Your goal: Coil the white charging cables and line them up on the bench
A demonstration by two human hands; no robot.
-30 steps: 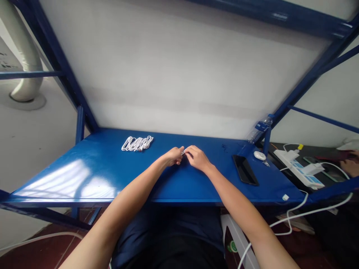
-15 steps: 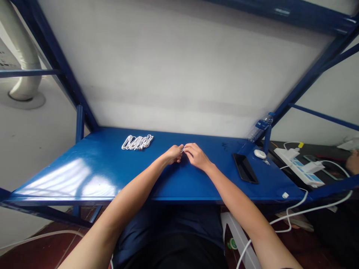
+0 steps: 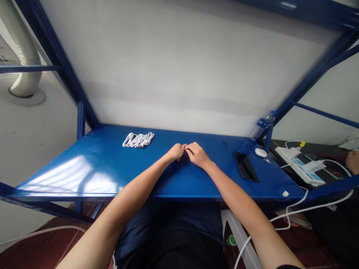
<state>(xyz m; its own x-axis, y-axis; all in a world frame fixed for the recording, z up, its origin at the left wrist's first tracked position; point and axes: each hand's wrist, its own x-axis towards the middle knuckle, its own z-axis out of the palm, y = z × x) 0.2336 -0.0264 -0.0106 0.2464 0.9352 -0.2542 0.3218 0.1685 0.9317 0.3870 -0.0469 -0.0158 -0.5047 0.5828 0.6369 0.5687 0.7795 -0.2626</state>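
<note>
My left hand (image 3: 176, 152) and my right hand (image 3: 197, 153) meet at the middle of the blue table (image 3: 92, 164), fingertips touching each other. Both hands are closed in a pinch. Whatever sits between the fingers is hidden now. A bundle of white coiled cables (image 3: 138, 139) lies on the table at the back left, well apart from my hands.
A black phone (image 3: 245, 166) lies to the right, a small white round device (image 3: 260, 152) beyond it, and a water bottle (image 3: 260, 126) leans on the blue frame post. A white power strip (image 3: 301, 165) with plugged cables sits on the neighbouring surface. Another person's hand (image 3: 352, 160) shows at the far right edge.
My hands stayed together at the table's middle. The small pale piece seen between the fingertips earlier is now covered by the fingers.
</note>
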